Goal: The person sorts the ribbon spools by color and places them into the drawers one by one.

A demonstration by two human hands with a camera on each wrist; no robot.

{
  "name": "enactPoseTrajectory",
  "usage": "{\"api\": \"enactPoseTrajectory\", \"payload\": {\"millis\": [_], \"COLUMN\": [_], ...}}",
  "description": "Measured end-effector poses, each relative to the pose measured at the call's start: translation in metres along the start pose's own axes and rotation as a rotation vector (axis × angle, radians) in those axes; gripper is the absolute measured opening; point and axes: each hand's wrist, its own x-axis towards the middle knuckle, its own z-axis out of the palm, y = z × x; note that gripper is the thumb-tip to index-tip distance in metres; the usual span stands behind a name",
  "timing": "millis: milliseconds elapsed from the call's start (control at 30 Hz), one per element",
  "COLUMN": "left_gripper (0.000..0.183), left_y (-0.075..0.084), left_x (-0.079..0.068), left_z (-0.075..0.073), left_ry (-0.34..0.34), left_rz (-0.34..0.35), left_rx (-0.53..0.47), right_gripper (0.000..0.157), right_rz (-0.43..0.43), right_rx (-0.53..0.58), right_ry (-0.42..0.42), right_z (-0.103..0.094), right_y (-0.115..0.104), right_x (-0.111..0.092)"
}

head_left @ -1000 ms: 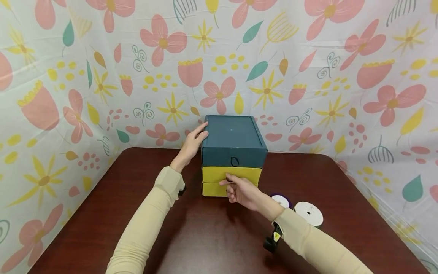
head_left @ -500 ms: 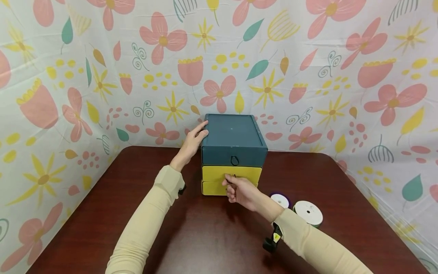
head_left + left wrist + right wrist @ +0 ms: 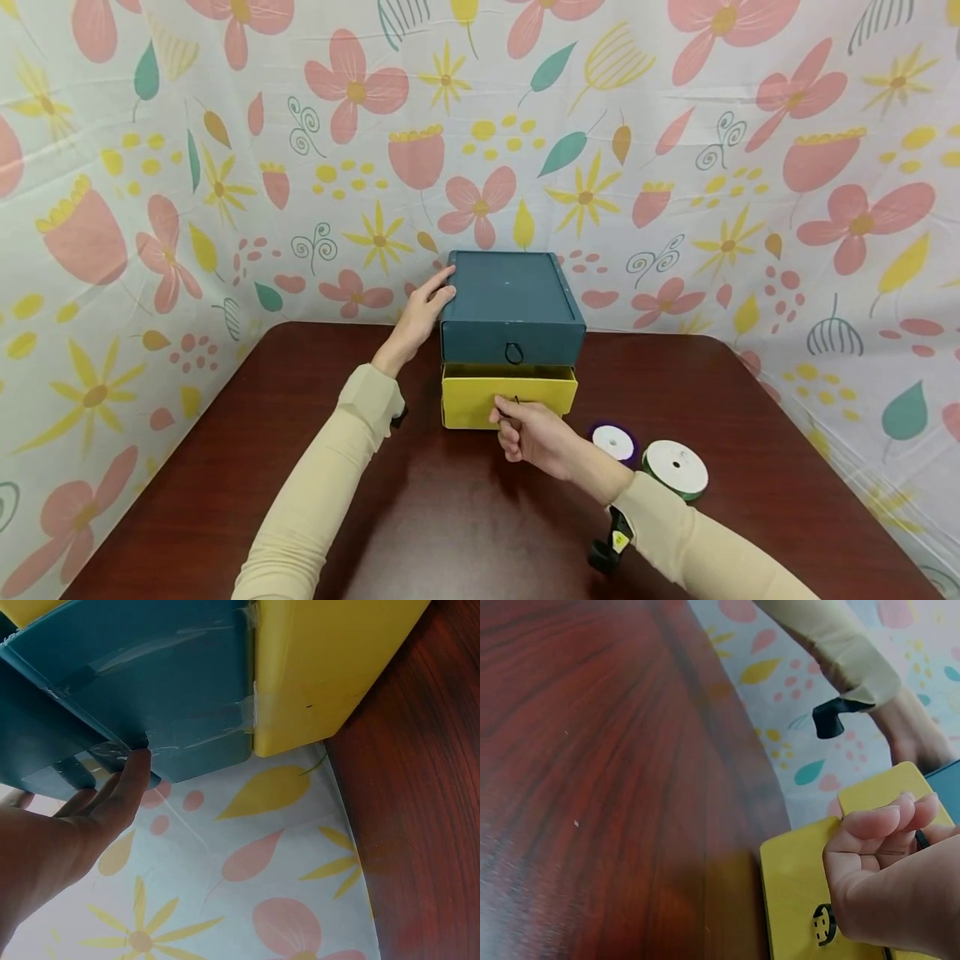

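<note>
A small drawer cabinet stands at the back of the table, with a dark blue top section point(image 3: 510, 287) above two yellow drawers. My right hand point(image 3: 542, 440) pinches the black loop pull point(image 3: 922, 839) of the upper yellow drawer point(image 3: 468, 398), which juts out a little, a dark gap showing above its front. Beneath it, the lower yellow drawer point(image 3: 799, 881) has its own black loop point(image 3: 823, 924). My left hand point(image 3: 417, 321) rests against the blue section's upper left edge, fingers extended along it; in the left wrist view its fingertips touch the taped blue wall point(image 3: 172, 697).
Right of the cabinet lie two white-faced ribbon spools: a smaller one with a purple rim point(image 3: 613, 442) and a larger one with a green edge point(image 3: 677, 467). A flower-print cloth point(image 3: 480, 125) hangs behind the dark red-brown table point(image 3: 442, 525).
My right hand has curled its fingers onto the loop and moved slightly toward me. The upper yellow drawer has slid partly out. My left hand has stayed in place.
</note>
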Motion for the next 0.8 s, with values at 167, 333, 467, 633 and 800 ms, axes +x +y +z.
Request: {"api": "enactPoseTrajectory", "payload": {"millis": [167,333,467,633,800], "left_gripper": [0.054,0.053,0.053,0.053,0.053], "left_y": [0.000,0.002,0.014,0.027,0.029], "left_x": [0.000,0.000,-0.006,-0.014,-0.015], "left_z": [0.000,-0.001,-0.002,-0.001,0.000], "left_ry": [0.002,-0.012,-0.030,-0.039,-0.036], "left_rz": [0.008,-0.016,-0.029,-0.039,-0.039], "left_rx": [-0.003,-0.018,-0.036,-0.029,-0.031], "right_gripper": [0.032,0.033,0.033,0.033,0.033], "right_rz": [0.004,0.006,0.004,0.011,0.023], "right_rx": [-0.004,-0.001,0.003,0.012,0.020], "right_ry": [-0.020,-0.048,-0.062,-0.066,-0.071], "right_z": [0.003,0.006,0.008,0.011,0.013], "right_y": [0.003,0.006,0.008,0.012,0.015], "right_x": [-0.007,-0.015,-0.021,-0.026,-0.033]}}
